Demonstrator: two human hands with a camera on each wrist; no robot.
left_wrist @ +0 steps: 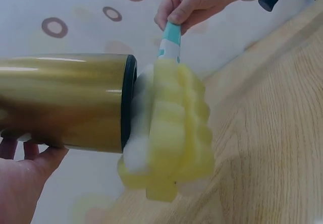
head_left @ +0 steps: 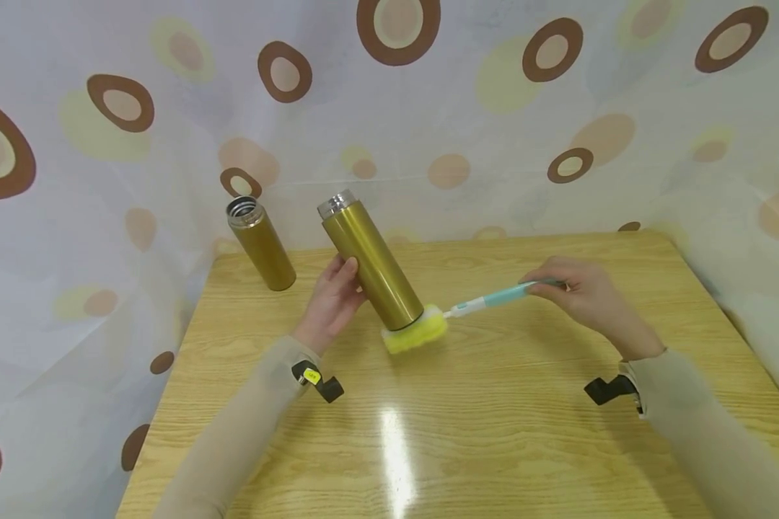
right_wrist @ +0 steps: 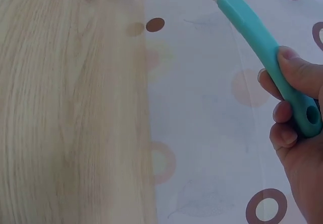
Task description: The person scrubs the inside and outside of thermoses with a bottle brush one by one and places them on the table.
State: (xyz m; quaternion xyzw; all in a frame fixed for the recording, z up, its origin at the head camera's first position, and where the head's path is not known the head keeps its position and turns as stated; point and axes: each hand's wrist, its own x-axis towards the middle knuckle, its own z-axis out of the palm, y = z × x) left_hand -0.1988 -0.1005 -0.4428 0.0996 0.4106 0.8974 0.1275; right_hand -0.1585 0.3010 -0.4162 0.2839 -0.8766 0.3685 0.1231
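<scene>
A gold thermos bottle (head_left: 376, 267) with a bare steel neck tilts above the table, its mouth up and to the left. My left hand (head_left: 333, 299) grips it around the lower half. Against its dark base lies the yellow and white sponge head of a bottle brush (head_left: 418, 331), which looks slightly blurred in the left wrist view. My right hand (head_left: 578, 292) holds the brush by the end of its turquoise handle (right_wrist: 257, 37), thumb on one side and fingers curled on the other. The inside of the bottle is hidden.
A second, shorter gold-brown thermos bottle (head_left: 262, 245) stands uncapped at the back left of the wooden table (head_left: 493, 432). Behind and beside the table hangs a white cloth (head_left: 415, 137) patterned with brown and yellow rings.
</scene>
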